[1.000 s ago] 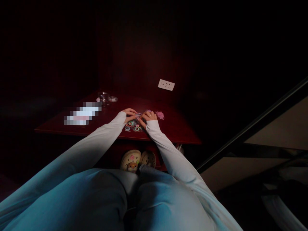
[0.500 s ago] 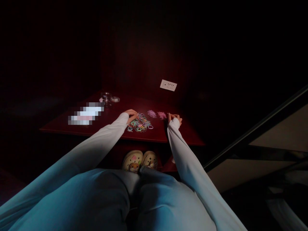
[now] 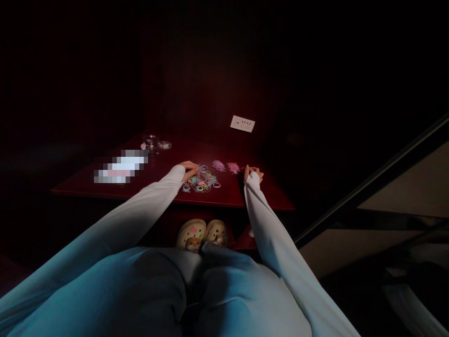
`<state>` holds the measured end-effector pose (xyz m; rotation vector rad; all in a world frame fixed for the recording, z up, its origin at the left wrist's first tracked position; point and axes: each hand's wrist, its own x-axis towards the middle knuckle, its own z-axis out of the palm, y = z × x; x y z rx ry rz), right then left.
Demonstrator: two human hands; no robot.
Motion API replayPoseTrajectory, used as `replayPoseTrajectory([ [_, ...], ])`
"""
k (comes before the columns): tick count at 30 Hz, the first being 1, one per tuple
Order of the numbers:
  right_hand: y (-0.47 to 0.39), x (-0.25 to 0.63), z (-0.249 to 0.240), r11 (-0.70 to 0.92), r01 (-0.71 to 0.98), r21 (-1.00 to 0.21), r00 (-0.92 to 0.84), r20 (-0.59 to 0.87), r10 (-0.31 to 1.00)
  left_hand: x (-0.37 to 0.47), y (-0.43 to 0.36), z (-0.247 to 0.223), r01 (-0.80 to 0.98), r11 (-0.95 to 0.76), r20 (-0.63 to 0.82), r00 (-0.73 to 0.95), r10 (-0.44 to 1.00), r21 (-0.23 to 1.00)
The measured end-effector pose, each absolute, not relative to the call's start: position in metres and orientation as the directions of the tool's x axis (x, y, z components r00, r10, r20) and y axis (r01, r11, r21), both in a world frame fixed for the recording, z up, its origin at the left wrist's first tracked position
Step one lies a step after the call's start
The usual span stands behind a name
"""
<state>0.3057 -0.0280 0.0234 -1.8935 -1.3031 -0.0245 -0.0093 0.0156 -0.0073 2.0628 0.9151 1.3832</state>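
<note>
At the left edge of a heap of small multicoloured hair ties (image 3: 203,181), my left hand (image 3: 190,169) touches the bands. Its fingertips come together there, and whatever lies between them is too small to make out. To the right of two little piles, my right hand (image 3: 254,173) is low over the tabletop with its fingers curled in. The sleeve and the back of the hand partly hide those fingers. The closer pile is of pink bands (image 3: 233,167); beside it, further left, lies a pile of purple bands (image 3: 219,165).
A clear jar (image 3: 150,142) and a round clear lid (image 3: 164,145) stand at the back left of the dark red table (image 3: 161,197). A bright blurred-out object (image 3: 122,167) lies near the left side. On the back wall is a white socket plate (image 3: 242,123).
The whole view has shifted slightly, so the table and hands appear a little further left. Both hands keep nearly the same places beside the heap and piles.
</note>
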Motion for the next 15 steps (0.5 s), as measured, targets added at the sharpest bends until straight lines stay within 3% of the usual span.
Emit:
replayPoseTrajectory([
  [3,-0.029,0.304,0.027,-0.055,0.806,-0.589,0.348,0.396,0.85,-0.011,0.02,-0.009,0.26,-0.649,0.592,0.269,0.76,0.715],
  [7,-0.029,0.297,0.027,0.027,0.916,-0.4,0.136,0.373,0.918,-0.008,0.018,-0.006,0.267,-0.626,0.569,0.263,0.779,0.733],
  [15,-0.027,0.295,0.021,-0.043,0.945,-0.324,0.177,0.397,0.901,-0.004,0.005,0.004,0.296,-0.578,0.523,0.25,0.815,0.76],
])
